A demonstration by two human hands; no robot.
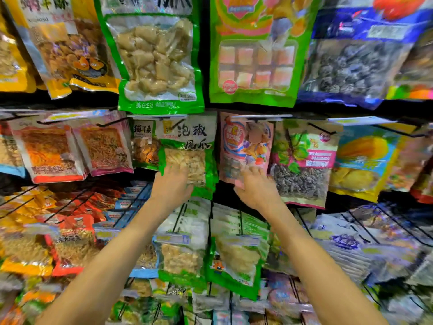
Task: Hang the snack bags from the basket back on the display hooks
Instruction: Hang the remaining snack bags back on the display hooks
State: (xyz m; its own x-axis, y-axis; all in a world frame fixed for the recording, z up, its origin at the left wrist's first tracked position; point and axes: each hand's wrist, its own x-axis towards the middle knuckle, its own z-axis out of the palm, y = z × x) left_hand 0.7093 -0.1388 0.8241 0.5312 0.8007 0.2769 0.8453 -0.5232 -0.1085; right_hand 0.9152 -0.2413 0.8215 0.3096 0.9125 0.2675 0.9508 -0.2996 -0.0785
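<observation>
A green-and-white snack bag (187,146) with pale pieces behind a clear window hangs on the middle row of hooks. My left hand (172,186) grips its lower part, fingers curled round the bag's left edge and bottom. To its right hangs a pink snack bag (243,146) with cartoon fruit. My right hand (256,188) lies against that bag's lower edge, fingers reaching up onto it. The hook (164,118) above the green bag carries a price strip. The basket is out of view.
Rows of hanging snack bags fill the rack: large green bags (159,59) above, orange-and-white bags (49,151) at left, a pink-green bag (302,165) and a yellow bag (360,160) at right. Black wire hooks (321,130) stick out toward me. More bags (182,256) hang below my forearms.
</observation>
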